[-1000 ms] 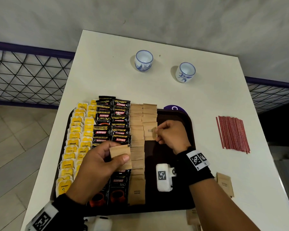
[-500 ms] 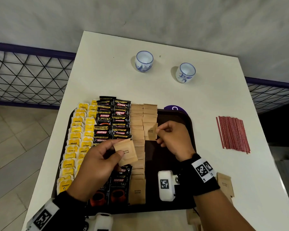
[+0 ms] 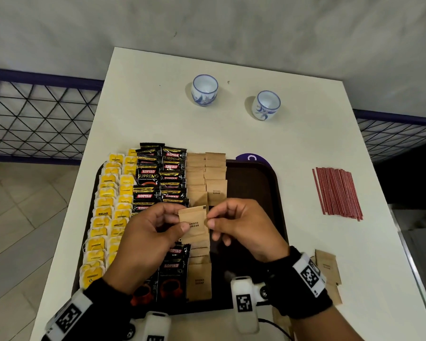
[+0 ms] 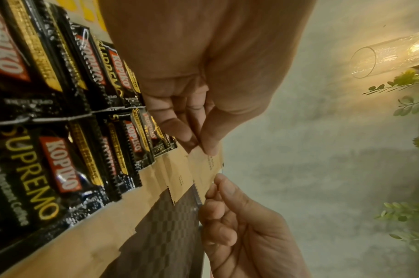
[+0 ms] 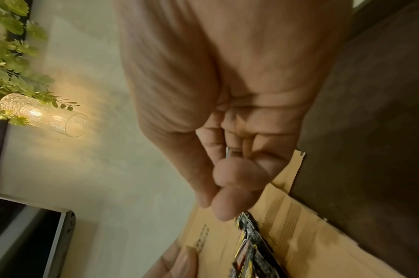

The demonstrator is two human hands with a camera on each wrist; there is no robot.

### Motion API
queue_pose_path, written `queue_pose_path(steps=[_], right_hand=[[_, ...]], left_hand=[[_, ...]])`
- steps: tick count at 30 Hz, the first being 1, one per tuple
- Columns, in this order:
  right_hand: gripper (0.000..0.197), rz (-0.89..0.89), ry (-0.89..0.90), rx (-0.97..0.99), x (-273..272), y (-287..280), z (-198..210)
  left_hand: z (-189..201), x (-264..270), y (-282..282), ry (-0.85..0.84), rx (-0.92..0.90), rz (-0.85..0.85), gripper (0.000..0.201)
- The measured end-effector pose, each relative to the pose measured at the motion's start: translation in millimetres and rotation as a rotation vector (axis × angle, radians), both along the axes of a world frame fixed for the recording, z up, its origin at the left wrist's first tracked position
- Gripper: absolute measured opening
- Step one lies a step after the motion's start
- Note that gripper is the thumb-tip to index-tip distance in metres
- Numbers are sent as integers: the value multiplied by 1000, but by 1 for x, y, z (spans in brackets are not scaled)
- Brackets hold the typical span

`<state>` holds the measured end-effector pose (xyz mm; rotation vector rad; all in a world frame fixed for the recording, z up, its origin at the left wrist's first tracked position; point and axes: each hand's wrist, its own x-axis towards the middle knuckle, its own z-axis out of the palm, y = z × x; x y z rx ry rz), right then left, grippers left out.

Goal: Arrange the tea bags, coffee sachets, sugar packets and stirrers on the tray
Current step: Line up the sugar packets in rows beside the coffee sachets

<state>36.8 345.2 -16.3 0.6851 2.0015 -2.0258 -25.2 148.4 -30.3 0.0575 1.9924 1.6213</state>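
You are holding one brown sugar packet [image 3: 194, 223] in the air above the middle of the tray [image 3: 268, 183], between both hands. Your left hand [image 3: 148, 239] is pinching its left side with thumb and fingers curled, and your right hand [image 3: 244, 230] is pinching its right edge with the thumb and forefinger, the other fingers curled in. The packet is plain kraft paper, flat and nearly square, slightly tilted, with small dark print "BROWN SUGAR" that is reading upside down to you. Under it, more sugar packets [image 3: 215, 190] are lying in two overlapping columns on the tray; the right column is reaching only partly down the tray. To the left of them the black coffee sachets [image 3: 146, 174] with red labels are lying in two columns, and the yellow tea bags [image 3: 103, 212] are filling two columns at the left edge. The red stirrers [image 3: 337, 193] are lying in a bundle on the table [image 3: 305, 134], well apart to the right of the tray. A few loose packets [image 3: 326, 267] are lying on the table near your right wrist. Two cups [image 3: 204, 89] are standing at the far side.
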Motion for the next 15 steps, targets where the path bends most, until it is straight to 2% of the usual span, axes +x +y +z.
queue_pose_path(steps=[6,10,13,15], right_hand=[[17,-23,-32,-34,-2,-2,-3],[19,59,-71,-21,-1,-3,-1],[12,52,-43,-2,-1,-5,1],[7,16,14,74,-2,-2,3]], left_hand=[[2,-1,2,-5,12,3,32],[4,0,4,-36,83,46,32],[5,0,6,-119,127,69,30],[8,0,8,-159,113,-13,34]])
